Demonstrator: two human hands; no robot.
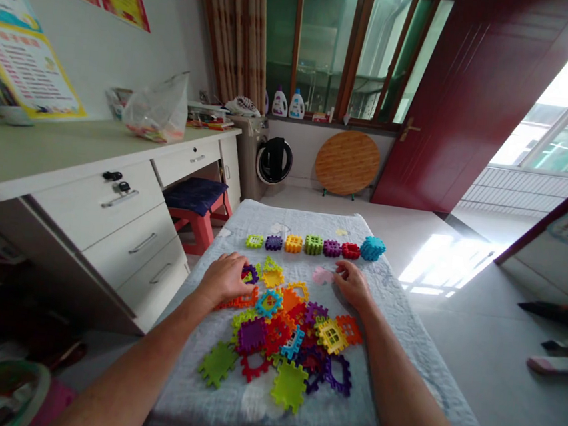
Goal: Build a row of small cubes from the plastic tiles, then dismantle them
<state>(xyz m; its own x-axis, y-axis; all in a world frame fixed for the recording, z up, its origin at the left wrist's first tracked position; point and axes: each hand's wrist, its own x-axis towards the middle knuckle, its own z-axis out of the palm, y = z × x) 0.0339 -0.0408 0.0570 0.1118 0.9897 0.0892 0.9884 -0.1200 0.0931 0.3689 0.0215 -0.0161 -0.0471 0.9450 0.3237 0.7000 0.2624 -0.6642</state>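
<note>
My left hand point(225, 280) is at the left edge of a pile of coloured interlocking plastic tiles. Its thumb and fingers are apart, beside a dark purple tile point(250, 274) and over an orange tile point(245, 299); the palm side is hidden. To the right of the pile, my right hand point(352, 285) rests on the cloth, fingers loosely bent and holding nothing. The pile includes a purple tile point(252, 334), a green tile point(290, 384) and a yellow window tile point(331, 335). Beyond both hands stands a row of same-coloured blocks, from a green block point(255, 241) to a blue block point(373, 248).
A grey-blue cloth point(266, 402) covers the table. On the left is a white desk point(69, 145) bearing a plastic bag point(158, 110), with a dark-topped stool point(196, 194) by it. A washing machine point(252, 156) and a round wooden tabletop point(348, 162) stand behind.
</note>
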